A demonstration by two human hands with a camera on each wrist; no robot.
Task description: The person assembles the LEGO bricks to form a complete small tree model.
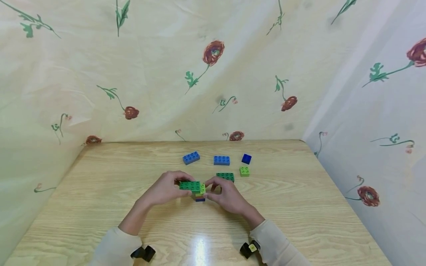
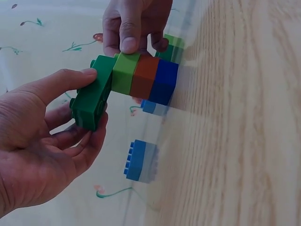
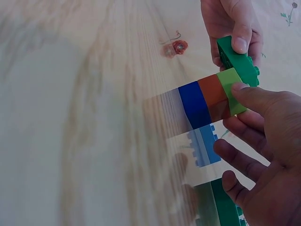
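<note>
Left grip pinches dark green brick; right grip pinches stack.

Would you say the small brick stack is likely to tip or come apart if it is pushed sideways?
Probably tippy: the brick stack is several bricks tall on a narrow blue base. The dark green brick overhangs one side, likely adding leverage. The left hand and right hand both grip it, so it looks steadied; the plastic seems rigid.
</note>
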